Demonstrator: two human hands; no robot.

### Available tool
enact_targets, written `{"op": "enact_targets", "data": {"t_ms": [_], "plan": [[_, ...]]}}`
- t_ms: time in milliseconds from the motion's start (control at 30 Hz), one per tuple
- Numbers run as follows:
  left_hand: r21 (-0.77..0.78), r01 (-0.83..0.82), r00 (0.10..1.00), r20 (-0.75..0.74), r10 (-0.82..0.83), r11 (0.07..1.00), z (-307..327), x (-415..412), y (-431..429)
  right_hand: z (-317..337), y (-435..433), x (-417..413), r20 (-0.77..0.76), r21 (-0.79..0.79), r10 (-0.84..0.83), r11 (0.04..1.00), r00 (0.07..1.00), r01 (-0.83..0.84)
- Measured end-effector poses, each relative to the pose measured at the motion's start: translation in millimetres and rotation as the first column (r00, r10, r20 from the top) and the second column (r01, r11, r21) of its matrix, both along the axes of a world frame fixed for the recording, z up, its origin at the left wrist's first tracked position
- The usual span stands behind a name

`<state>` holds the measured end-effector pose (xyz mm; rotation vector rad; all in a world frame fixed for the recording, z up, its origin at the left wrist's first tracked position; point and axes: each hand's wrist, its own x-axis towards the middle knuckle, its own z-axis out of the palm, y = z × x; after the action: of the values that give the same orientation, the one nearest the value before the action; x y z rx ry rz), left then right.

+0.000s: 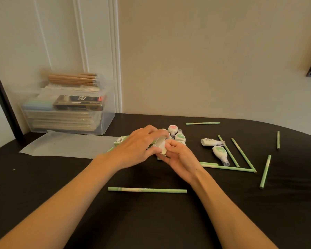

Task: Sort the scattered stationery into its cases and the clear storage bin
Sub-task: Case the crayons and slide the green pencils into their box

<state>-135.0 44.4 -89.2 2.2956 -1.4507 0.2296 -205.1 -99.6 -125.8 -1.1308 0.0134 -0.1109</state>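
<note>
Two hands were seen in the head view at the middle of the dark table point(43, 186), both on a green and white carton point(122, 140); the left hand point(138, 148) was curled over its open white end flaps point(162, 145), and the right hand point(178, 157) pinched those flaps from the near side; the carton's long axis ran left to right, open end to the right; printing on its left end was too blurred to be read. Several green pencils were scattered about; the nearest pencil point(147, 190) lay left to right between the forearms; others point(228, 151) lay at the right, angled away. Four correction tape dispensers were seen; two point(180, 137) lay just behind the hands, two more point(220, 153) at the right among the pencils. The clear storage bin point(68, 108) stood at the far left beside its flat lid point(65, 146); wooden pencils point(73, 79) lay across its contents; a dark box inside bore unreadable writing.
</note>
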Motion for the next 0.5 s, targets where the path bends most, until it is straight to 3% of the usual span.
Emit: {"op": "enact_targets", "data": {"t_ms": [267, 500], "plan": [[0.166, -0.022, 0.999, 0.043, 0.015, 0.986, 8.5, 2.7, 4.5, -1.6, 4.2, -2.4, 0.016, -0.045, -0.037, 0.998, 0.999, 0.037], [0.115, -0.013, 1.0, 0.017, 0.011, 0.993, 20.1, 3.6, 3.9, -2.9, 7.9, -0.3, 0.053, -0.011, -0.033, 0.999, 0.998, 0.034]]}}
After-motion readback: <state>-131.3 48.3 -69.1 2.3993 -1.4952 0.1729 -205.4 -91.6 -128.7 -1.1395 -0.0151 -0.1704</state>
